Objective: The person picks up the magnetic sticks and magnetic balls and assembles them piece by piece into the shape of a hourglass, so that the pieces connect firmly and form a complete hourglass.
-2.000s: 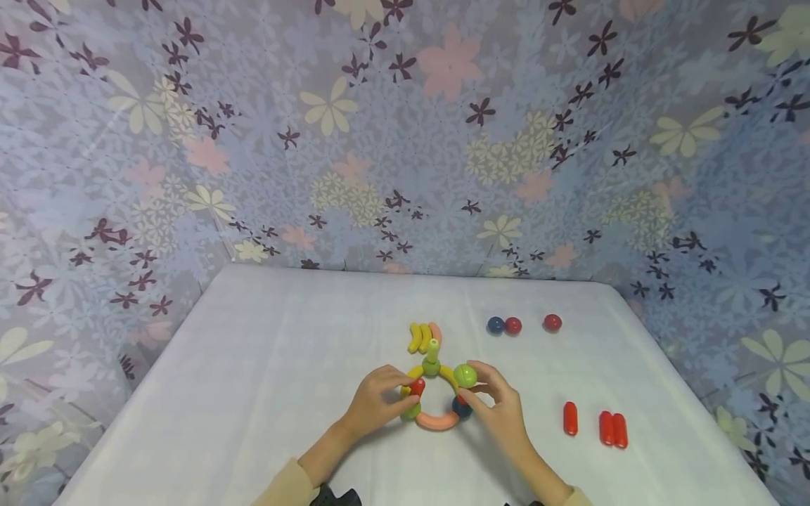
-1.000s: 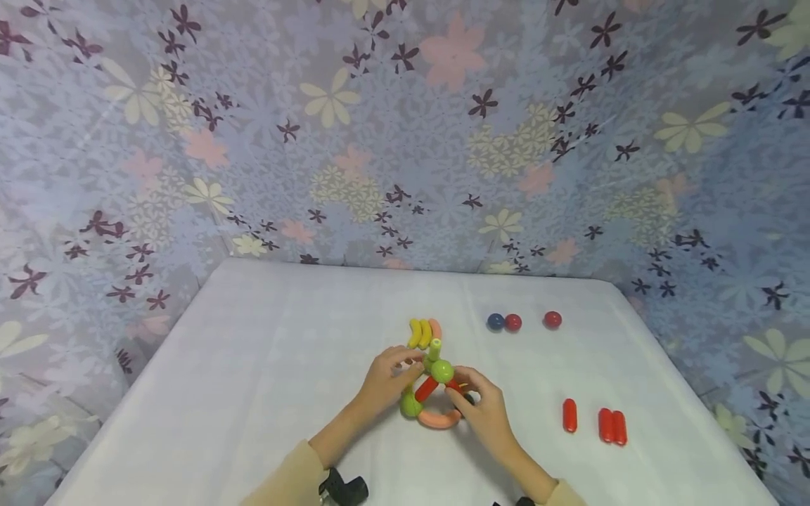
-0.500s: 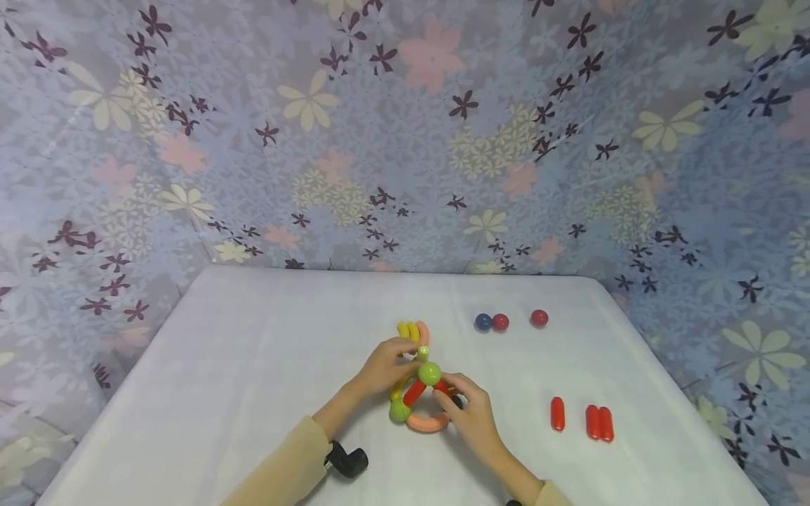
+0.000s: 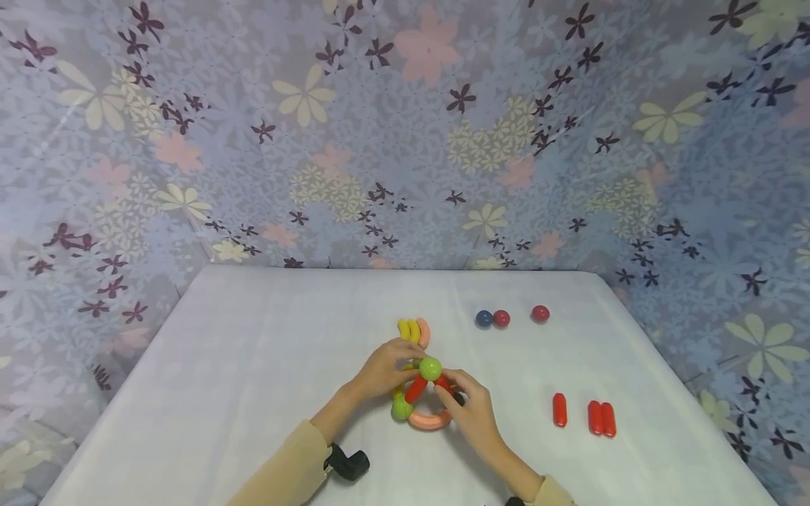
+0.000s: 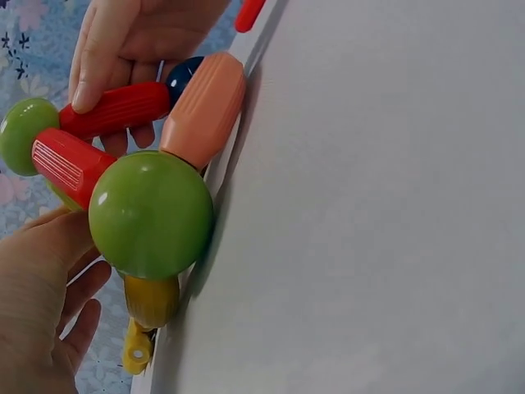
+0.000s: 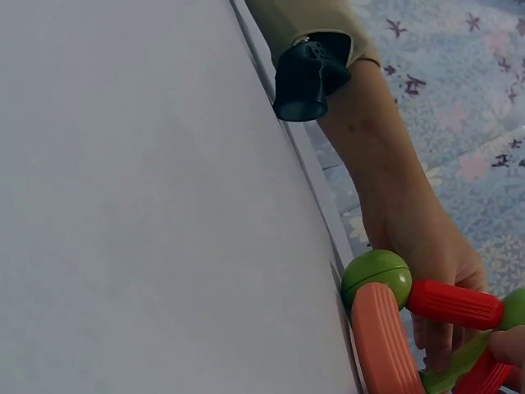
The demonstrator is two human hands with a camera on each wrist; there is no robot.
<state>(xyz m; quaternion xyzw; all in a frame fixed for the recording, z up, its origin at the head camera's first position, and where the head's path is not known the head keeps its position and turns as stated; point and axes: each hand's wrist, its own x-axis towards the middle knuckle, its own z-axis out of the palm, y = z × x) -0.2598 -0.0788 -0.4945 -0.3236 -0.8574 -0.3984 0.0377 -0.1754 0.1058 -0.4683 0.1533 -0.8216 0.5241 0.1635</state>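
The frame [image 4: 415, 389] of rods and balls stands on the table [image 4: 285, 337] between the two hands. The right hand [image 4: 471, 414] pinches a red rod [image 5: 119, 111] on its side; the left hand [image 4: 384, 369] has its fingers round a green rod [image 6: 459, 365]. The top ball [image 4: 430, 368] sits between both hands' fingertips. Yellow rods [image 4: 414, 330] lie just beyond the left hand, a blue ball [image 4: 484, 319] and red balls [image 4: 501, 319] beyond the right, loose red rods [image 4: 560, 410] to its right

Salmon rod [image 5: 203, 111] partly hides 1 blue ball [image 5: 180, 75]; right wrist view crops right fingers [image 6: 510, 347]
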